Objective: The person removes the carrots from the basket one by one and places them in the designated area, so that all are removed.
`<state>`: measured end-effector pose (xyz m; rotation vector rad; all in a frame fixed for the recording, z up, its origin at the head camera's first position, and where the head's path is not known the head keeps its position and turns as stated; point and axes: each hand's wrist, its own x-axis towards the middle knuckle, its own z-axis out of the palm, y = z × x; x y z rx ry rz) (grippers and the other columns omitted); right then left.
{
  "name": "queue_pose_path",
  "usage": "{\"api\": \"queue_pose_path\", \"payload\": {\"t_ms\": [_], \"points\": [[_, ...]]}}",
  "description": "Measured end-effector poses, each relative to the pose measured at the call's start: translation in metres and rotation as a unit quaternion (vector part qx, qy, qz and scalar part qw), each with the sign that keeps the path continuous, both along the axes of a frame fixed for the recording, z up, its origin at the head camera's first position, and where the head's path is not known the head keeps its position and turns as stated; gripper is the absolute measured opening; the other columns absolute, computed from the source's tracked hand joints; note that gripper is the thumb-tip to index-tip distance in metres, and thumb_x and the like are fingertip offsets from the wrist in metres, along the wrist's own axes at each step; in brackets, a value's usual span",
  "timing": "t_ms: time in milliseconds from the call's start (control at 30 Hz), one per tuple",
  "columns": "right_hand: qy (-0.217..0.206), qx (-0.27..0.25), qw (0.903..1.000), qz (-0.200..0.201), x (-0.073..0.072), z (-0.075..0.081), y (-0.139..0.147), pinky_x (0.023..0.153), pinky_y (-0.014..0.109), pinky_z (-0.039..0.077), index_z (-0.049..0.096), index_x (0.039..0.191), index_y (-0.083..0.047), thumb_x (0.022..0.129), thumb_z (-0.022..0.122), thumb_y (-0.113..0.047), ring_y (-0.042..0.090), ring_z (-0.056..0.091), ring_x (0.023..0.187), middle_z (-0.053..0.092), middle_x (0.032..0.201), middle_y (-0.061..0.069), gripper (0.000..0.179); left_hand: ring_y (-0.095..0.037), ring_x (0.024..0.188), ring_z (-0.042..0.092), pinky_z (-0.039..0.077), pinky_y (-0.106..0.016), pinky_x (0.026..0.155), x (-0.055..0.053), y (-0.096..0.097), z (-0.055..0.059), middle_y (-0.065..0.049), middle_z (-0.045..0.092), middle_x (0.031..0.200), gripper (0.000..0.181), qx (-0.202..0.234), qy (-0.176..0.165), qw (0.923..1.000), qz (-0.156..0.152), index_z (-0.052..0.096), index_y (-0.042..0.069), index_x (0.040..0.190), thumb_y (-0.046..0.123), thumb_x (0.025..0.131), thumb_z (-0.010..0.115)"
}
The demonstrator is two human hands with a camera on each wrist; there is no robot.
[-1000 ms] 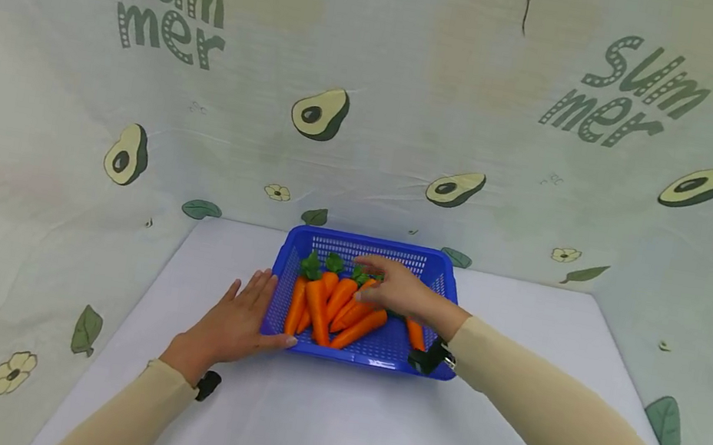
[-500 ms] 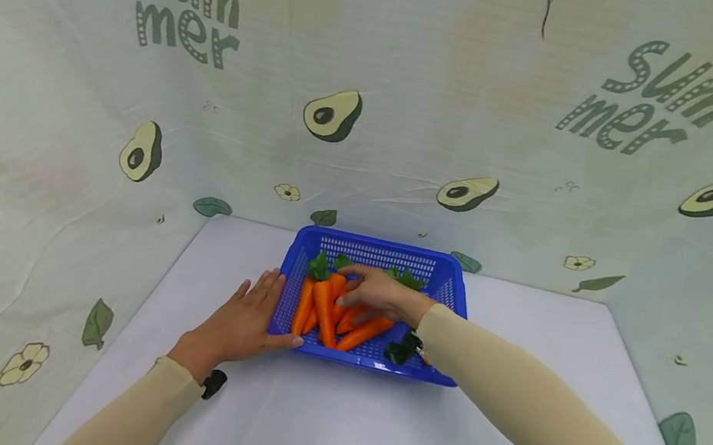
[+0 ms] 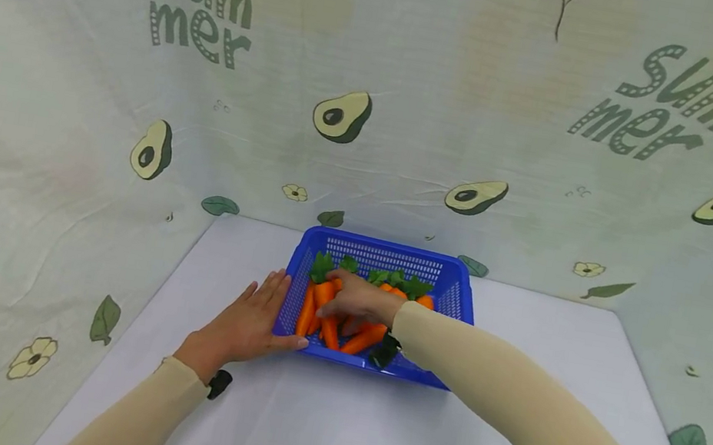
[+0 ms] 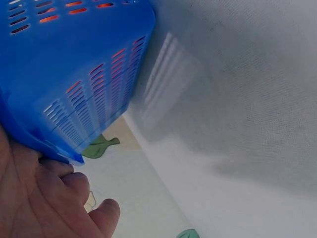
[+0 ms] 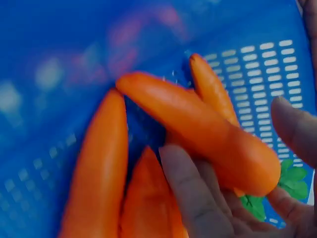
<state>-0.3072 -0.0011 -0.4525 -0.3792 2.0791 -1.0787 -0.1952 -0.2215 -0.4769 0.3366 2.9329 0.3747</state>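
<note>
"Pale cloth (image 3: 416,68) hangs behind our bench (image 3: 309,433), printed with avocados (image 3: 341,116), leaves (image 3: 219,205) and lettering (image 3: 195,2) that reads 'summer'. What have we got on the white top?"

"Our blue basket (image 3: 388,244), sitting toward the far middle of the bench, its far rim close to the cloth. Orange carrots (image 3: 366,339) lie heaped inside it, leafy green tops (image 3: 416,287) toward the far side."

"And our hands?"

"Well apart from each other. Our left hand (image 3: 246,322) lies along the basket's left side with fingers straight, and its thumb reaches onto the near rim."

"And the right hand (image 3: 361,299)?"

"Down among the carrots, toward the left of the heap. From the right wrist we see its fingers curved and parted about one carrot (image 5: 198,126), at the thick end."

"Do we have it clamped?"

"We cannot tell; one fingertip shows clear of it."

"Through the basket's slots, from the left wrist, we catch some orange."
</note>
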Motion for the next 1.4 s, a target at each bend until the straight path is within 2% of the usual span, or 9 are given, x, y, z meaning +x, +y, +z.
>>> {"api": "queue_pose_path", "payload": {"t_ms": [233, 333, 400, 567, 733, 1000, 1200, 1400], "points": [[0.054, 0.046, 0.9964, 0.045, 0.0, -0.005, -0.009, 0.079, 0.055, 0.066, 0.039, 0.156, -0.01, 0.094, 0.081, -0.015, 0.029, 0.07, 0.096, 0.058, 0.133, 0.018, 0.075, -0.035, 0.165, 0.009, 0.013, -0.057, 0.133, 0.001, 0.001, -0.001, -0.02, 0.007, 0.177, 0.127, 0.013, -0.003, 0.9999, -0.004, 0.007, -0.001, 0.168, 0.088, 0.088, 0.051], [0.069, 0.043, 0.9951, 0.056, -0.002, -0.005, -0.011, 0.078, 0.052, 0.066, 0.039, 0.156, -0.01, 0.092, 0.082, -0.013, 0.027, 0.069, 0.097, 0.059, 0.132, 0.017, 0.077, -0.036, 0.165, 0.011, 0.014, -0.058, 0.132, 0.002, 0.0, 0.0, -0.022, 0.009, 0.177, 0.127, 0.011, 0.004, 0.9999, -0.005, 0.009, -0.002, 0.167, 0.088, 0.089, 0.051], [0.066, 0.022, 0.9959, 0.057, -0.007, -0.004, -0.011, 0.079, 0.049, 0.066, 0.038, 0.157, -0.011, 0.092, 0.08, -0.01, 0.027, 0.069, 0.101, 0.058, 0.134, 0.017, 0.077, -0.036, 0.165, 0.012, 0.015, -0.058, 0.132, 0.003, -0.001, 0.001, -0.022, 0.01, 0.176, 0.126, 0.013, 0.008, 0.9999, -0.003, 0.01, -0.003, 0.167, 0.087, 0.089, 0.052], [0.011, -0.061, 0.9979, 0.019, -0.019, 0.007, 0.01, 0.086, 0.051, 0.065, 0.033, 0.161, -0.013, 0.097, 0.072, -0.006, 0.032, 0.071, 0.106, 0.053, 0.141, 0.021, 0.074, -0.037, 0.164, 0.014, 0.016, -0.059, 0.132, 0.0, 0.003, -0.001, -0.022, 0.012, 0.176, 0.128, 0.023, 0.012, 0.9997, -0.003, 0.011, -0.003, 0.167, 0.089, 0.087, 0.051], [-0.028, -0.129, 0.9912, -0.014, -0.026, 0.024, 0.038, 0.092, 0.055, 0.063, 0.028, 0.165, -0.02, 0.101, 0.068, -0.007, 0.033, 0.073, 0.107, 0.052, 0.145, 0.024, 0.077, -0.038, 0.164, 0.015, 0.015, -0.059, 0.132, 0.0, 0.003, -0.006, -0.021, 0.012, 0.176, 0.13, 0.032, 0.013, 0.9994, 0.004, 0.011, -0.002, 0.168, 0.09, 0.085, 0.053], [-0.027, -0.185, 0.9795, -0.076, -0.03, 0.039, 0.094, 0.083, 0.043, 0.066, 0.028, 0.166, -0.024, 0.103, 0.066, -0.007, 0.029, 0.073, 0.108, 0.056, 0.148, 0.023, 0.075, -0.041, 0.162, 0.019, 0.017, -0.06, 0.131, 0.002, 0.001, -0.007, -0.024, 0.016, 0.175, 0.128, 0.039, 0.028, 0.9988, 0.009, 0.015, -0.004, 0.167, 0.085, 0.086, 0.059], [-0.024, -0.234, 0.9638, -0.125, -0.029, 0.052, 0.146, 0.081, 0.043, 0.066, 0.021, 0.168, -0.022, 0.104, 0.063, -0.004, 0.029, 0.075, 0.107, 0.053, 0.15, 0.028, 0.079, -0.042, 0.162, 0.019, 0.017, -0.06, 0.131, 0.002, 0.003, -0.006, -0.024, 0.015, 0.175, 0.127, 0.045, 0.024, 0.9987, 0.007, 0.015, -0.004, 0.166, 0.083, 0.087, 0.06], [-0.001, -0.246, 0.9538, -0.172, -0.031, 0.061, 0.203, 0.085, 0.045, 0.066, 0.015, 0.169, -0.023, 0.106, 0.062, -0.008, 0.026, 0.076, 0.106, 0.051, 0.15, 0.025, 0.08, -0.045, 0.161, 0.019, 0.017, -0.063, 0.13, 0.003, -0.001, -0.003, -0.026, 0.017, 0.174, 0.122, 0.05, 0.026, 0.9984, 0.007, 0.017, -0.005, 0.166, 0.077, 0.089, 0.065]]}}
